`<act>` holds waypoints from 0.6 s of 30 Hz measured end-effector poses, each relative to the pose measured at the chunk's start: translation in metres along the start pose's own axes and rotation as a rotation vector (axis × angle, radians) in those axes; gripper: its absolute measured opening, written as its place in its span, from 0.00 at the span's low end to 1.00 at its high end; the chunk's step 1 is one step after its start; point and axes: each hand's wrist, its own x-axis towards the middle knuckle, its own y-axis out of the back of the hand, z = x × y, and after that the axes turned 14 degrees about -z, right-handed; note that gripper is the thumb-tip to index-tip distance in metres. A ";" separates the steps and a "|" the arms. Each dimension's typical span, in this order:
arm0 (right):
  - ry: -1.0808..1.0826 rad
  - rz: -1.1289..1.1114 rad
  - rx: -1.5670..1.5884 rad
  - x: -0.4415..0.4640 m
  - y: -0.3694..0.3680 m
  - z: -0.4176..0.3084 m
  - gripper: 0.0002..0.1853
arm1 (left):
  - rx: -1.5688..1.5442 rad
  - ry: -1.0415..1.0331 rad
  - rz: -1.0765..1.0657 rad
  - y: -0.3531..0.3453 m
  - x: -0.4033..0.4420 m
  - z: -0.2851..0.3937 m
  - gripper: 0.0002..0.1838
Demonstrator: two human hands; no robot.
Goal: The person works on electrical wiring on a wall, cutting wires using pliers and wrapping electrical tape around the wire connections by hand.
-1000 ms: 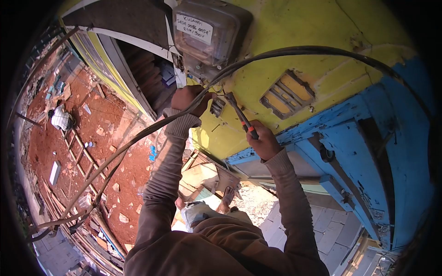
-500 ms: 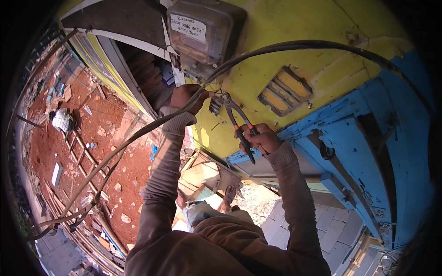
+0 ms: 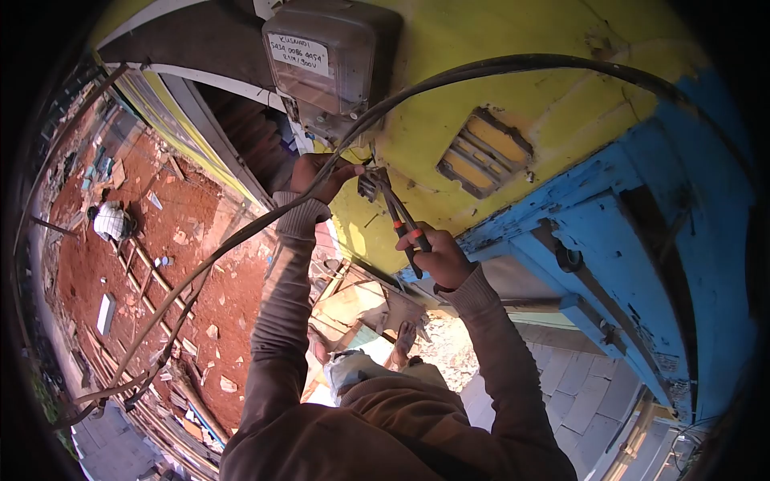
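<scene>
My right hand (image 3: 439, 255) is closed around the red-and-black handles of the pliers (image 3: 397, 215). The pliers' jaws point up and left, close to the fingertips of my left hand (image 3: 321, 178). That hand is closed just below the meter box (image 3: 330, 56); what its fingers pinch is too small to make out. A thick black cable (image 3: 497, 66) arches across the yellow wall and passes in front of my left hand. The meter has a handwritten white label (image 3: 297, 54).
A slotted vent (image 3: 485, 152) is in the yellow wall (image 3: 425, 196). Blue woodwork (image 3: 597, 232) stands at the right. Below left, a person (image 3: 112, 221) crouches by a bamboo ladder (image 3: 148, 276) on red soil with rubble. Boards (image 3: 353, 301) lie near my feet.
The pliers' handles spread, then came closer together again. My right hand has moved down and left. The view has shifted, with the meter box now further left and higher.
</scene>
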 end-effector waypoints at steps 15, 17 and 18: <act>-0.102 0.040 -0.102 -0.008 -0.007 -0.007 0.15 | 0.026 0.058 -0.032 0.007 -0.004 0.011 0.17; -0.071 0.054 -0.229 -0.010 -0.012 -0.004 0.17 | 0.004 0.033 -0.033 0.007 -0.004 0.009 0.17; 0.013 0.143 -0.373 -0.010 -0.017 -0.002 0.18 | -0.017 0.009 -0.033 0.007 -0.003 0.007 0.17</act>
